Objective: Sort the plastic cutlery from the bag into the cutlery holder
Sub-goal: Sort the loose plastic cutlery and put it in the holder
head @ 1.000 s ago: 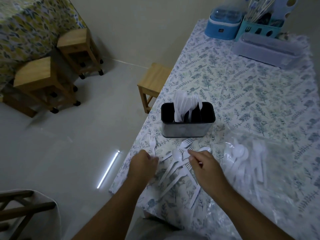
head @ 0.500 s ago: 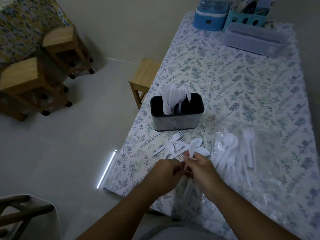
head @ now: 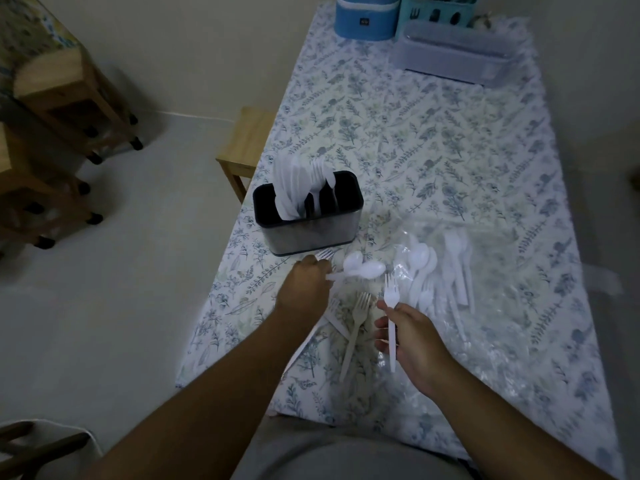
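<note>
A black and steel cutlery holder [head: 313, 230] stands on the floral tablecloth near the table's left edge, with white knives and forks upright in it. My left hand [head: 306, 284] is just in front of the holder, closed on a bunch of white spoons [head: 363, 268] whose bowls point right. My right hand [head: 412, 336] holds a white fork [head: 391, 306] with its tines up. More forks [head: 356, 317] lie loose on the cloth between my hands. A clear plastic bag [head: 485, 271] to the right holds several spoons.
At the far end of the table stand a blue container [head: 365, 17], a teal rack [head: 440, 13] and a grey lidded box [head: 453, 55]. A wooden stool [head: 246, 143] sits beside the table's left edge. Two more stools stand on the floor at far left.
My hands have parted. The left one has lifted a bunch of spoons toward the holder. The right one has drawn back with a single fork.
</note>
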The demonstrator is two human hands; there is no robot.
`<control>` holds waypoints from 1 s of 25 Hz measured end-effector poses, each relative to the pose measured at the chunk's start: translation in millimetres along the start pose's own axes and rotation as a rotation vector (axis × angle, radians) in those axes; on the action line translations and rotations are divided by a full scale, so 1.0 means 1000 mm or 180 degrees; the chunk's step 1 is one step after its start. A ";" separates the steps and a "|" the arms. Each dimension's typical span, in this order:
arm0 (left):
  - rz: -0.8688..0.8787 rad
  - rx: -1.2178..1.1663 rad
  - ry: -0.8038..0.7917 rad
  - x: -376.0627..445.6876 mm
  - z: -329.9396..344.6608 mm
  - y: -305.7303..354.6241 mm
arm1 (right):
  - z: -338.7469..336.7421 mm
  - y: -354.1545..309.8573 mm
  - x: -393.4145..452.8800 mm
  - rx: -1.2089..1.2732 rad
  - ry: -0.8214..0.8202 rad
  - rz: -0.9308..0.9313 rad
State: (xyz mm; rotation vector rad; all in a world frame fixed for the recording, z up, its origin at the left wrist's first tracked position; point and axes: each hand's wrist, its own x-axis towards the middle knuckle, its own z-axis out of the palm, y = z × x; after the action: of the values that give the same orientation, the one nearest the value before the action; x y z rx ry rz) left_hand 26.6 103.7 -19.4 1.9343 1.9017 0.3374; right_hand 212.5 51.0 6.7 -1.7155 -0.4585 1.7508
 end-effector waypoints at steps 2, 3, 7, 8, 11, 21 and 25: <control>-0.0124 -0.0291 0.0257 -0.021 0.000 0.009 | -0.003 0.002 0.001 0.0070 -0.0017 0.0005; -0.0218 -0.0406 0.0084 -0.033 0.003 0.017 | -0.004 0.003 0.002 0.0074 -0.0005 -0.0001; -0.0554 -0.0253 -0.0998 -0.058 0.029 0.039 | -0.003 0.005 0.003 0.0033 0.0077 0.0025; -0.0596 -0.0247 -0.1024 -0.059 0.032 0.039 | -0.003 0.006 0.003 0.0037 0.0062 0.0029; -0.0837 -0.0793 -0.0818 -0.058 0.033 0.033 | -0.004 0.013 0.005 -0.0275 -0.0043 -0.0076; -0.0406 -0.0656 -0.0007 -0.097 0.016 0.004 | 0.004 0.027 -0.004 -0.0988 -0.0411 0.0002; -0.0493 -0.0346 0.0021 -0.108 0.022 -0.017 | 0.003 0.026 -0.002 -0.0837 -0.0389 0.0077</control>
State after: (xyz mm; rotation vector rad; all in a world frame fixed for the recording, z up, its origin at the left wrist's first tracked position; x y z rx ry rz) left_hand 16.8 -6.5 -34.6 1.7071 1.9800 0.3925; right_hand 204.4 31.1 -8.8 -1.8025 -0.7534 1.8876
